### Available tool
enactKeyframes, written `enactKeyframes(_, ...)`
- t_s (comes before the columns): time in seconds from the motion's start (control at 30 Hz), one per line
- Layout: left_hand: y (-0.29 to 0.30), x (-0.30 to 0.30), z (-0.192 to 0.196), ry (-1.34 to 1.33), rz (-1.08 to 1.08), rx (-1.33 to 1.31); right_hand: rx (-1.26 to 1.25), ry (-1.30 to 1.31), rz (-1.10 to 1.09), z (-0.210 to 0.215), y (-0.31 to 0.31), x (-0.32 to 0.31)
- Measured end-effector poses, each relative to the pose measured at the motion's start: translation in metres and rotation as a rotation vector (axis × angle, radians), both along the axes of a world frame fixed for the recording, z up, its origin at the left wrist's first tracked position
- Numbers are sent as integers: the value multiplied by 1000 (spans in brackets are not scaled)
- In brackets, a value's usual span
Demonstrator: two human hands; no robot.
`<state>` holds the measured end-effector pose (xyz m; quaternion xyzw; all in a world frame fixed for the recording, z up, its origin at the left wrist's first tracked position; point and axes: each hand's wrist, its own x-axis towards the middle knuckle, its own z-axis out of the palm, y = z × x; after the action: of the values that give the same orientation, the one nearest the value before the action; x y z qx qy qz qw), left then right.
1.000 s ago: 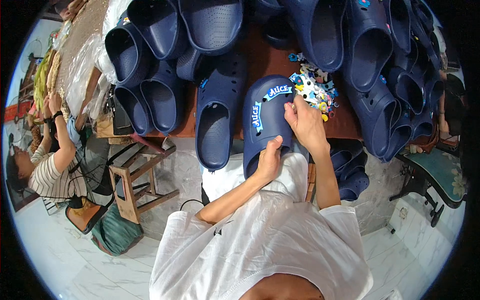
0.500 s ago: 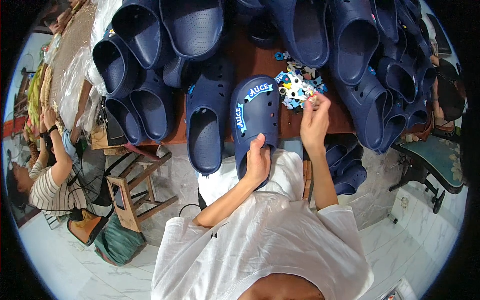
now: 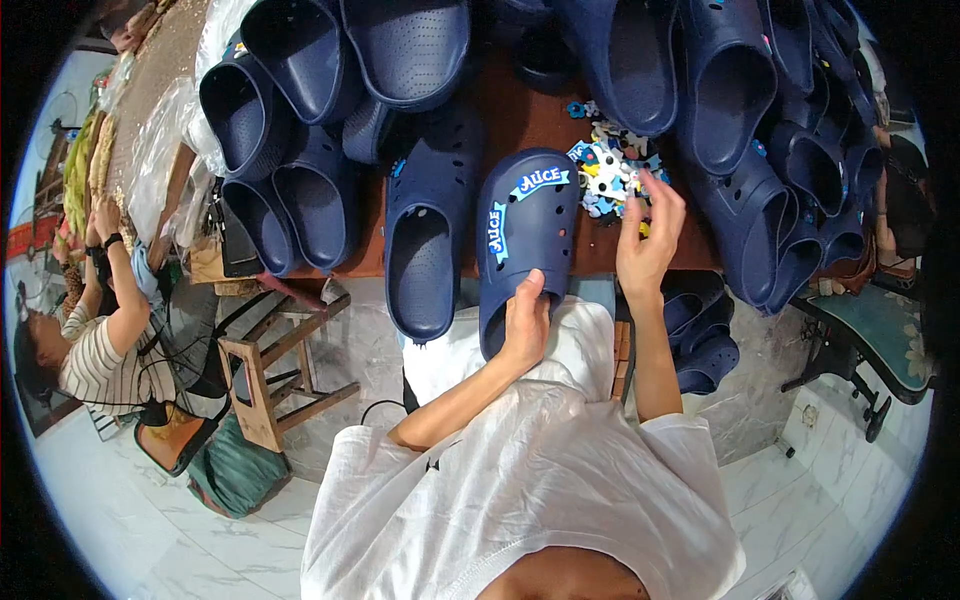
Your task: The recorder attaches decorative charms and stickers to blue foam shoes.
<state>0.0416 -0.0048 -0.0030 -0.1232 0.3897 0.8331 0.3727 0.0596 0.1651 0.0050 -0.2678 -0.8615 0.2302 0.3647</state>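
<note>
Blue clog [image 3: 527,240] lengthwise, toe away, heel in left hand [image 3: 526,325].

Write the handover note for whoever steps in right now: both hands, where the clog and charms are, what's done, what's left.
Left hand: grips the heel end of the blue clog, holding it on the table edge.
Right hand: off the clog, fingers in the pile of small colourful charms just right of the clog's toe; whether it has pinched one is unclear.
Done: two blue lettered strip charms sit on the clog's upper.
Left: other holes on the upper look unfilled; likely pick a charm and press it in.
A second, plain clog lies beside it on the left.
</note>
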Motion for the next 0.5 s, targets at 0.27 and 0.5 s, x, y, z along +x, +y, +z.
enactKeyframes(0.27, -2, 8, 3, 146, -206, -161, -66, -155, 327, 25, -20, -31)
enactKeyframes(0.5, 1, 7, 5, 124, -143, -122, -95, -139, 318, 24, -22, -31)
